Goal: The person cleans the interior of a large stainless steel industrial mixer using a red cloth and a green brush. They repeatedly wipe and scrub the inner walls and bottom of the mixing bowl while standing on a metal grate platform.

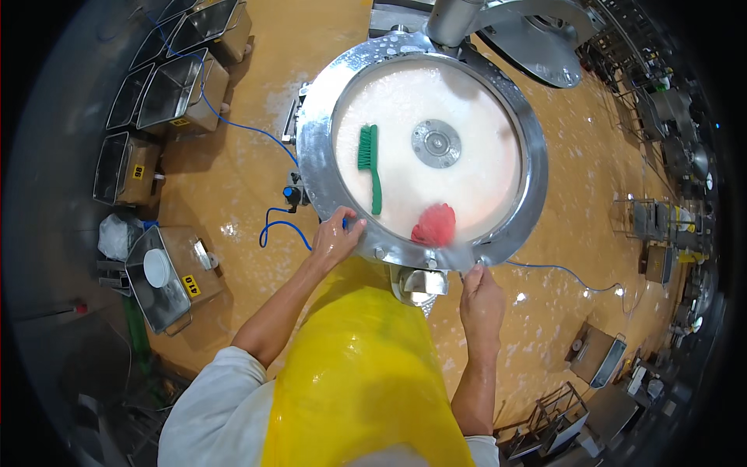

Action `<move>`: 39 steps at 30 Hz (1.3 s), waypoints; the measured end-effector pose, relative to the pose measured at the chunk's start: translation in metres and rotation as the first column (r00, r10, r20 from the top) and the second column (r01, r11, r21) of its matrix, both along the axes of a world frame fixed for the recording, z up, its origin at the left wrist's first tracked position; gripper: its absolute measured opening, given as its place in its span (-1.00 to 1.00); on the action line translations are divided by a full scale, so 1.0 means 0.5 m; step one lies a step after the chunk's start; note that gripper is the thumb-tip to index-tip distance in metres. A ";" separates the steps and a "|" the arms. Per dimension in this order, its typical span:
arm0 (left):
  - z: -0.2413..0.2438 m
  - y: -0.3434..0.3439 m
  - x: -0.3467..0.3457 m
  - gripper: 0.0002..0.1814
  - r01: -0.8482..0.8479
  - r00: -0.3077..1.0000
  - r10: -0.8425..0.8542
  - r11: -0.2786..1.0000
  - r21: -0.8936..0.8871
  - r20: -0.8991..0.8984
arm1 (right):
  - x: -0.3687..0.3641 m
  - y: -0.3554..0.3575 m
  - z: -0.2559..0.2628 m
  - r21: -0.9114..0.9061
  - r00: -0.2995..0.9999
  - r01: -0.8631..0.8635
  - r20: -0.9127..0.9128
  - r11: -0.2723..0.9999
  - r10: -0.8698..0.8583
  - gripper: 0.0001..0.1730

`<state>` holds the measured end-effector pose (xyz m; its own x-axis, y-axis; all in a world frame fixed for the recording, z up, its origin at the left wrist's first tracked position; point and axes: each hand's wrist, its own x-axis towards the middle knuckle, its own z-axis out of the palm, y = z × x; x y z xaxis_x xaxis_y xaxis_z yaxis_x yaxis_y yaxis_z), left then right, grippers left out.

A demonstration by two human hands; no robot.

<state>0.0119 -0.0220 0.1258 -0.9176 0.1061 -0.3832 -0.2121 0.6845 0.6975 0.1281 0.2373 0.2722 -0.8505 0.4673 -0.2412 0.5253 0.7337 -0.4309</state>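
My right hand [481, 298] is closed on the handle of a brush whose red head [435, 226] lies inside the front wall of a round stainless steel vessel. The handle is blurred where it crosses the rim. My left hand [337, 238] rests at the front left of the wide metal rim [321, 134], thumb and forefinger apart. A small blue patch shows between them; I cannot tell what it is. Whitish, foamy liquid or residue [397, 99] covers the vessel's inside around a round metal hub [436, 143]. A green long-handled brush [373, 169] lies at the left inside it.
A round steel lid [534, 49] stands raised at the back right on an arm. Wheeled steel tubs [181, 93] line the left; one tub [157, 286] holds white round items. Blue hoses [251, 127] cross the wet, foamy floor [251, 169]. Racks [653, 216] stand right.
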 end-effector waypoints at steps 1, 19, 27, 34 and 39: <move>0.013 0.004 0.000 -0.59 0.034 0.998 -0.030 0.998 -0.052 0.060 | -0.001 -0.005 0.013 0.007 1.000 0.001 -0.002 1.000 -0.001 -0.54; 0.077 0.034 -0.199 -0.51 -0.170 0.983 0.139 0.936 -0.308 -0.120 | 0.099 0.038 0.028 -0.027 0.984 0.167 -0.064 0.986 -0.168 -0.58; 0.031 -0.125 -0.250 -0.44 -0.058 0.998 0.045 0.889 -0.455 -0.038 | 0.014 -0.083 0.064 0.009 0.974 -0.205 -0.094 0.979 0.205 -0.63; 0.008 -0.127 -0.222 -0.47 0.012 0.992 -0.060 0.916 -0.401 -0.107 | -0.100 -0.156 0.120 0.120 0.927 -0.331 -0.143 0.936 0.346 -0.61; -0.006 -0.125 -0.224 -0.32 0.022 0.995 -0.061 0.913 -0.407 -0.084 | -0.129 -0.170 0.116 0.193 0.911 -0.330 -0.190 0.924 0.365 -0.58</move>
<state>-0.1002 -0.0847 0.1226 -0.9493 -0.0012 -0.3143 -0.1250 0.9189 0.3741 0.0636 0.1522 0.3303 -0.9887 0.1488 0.0194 0.1309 0.9185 -0.3730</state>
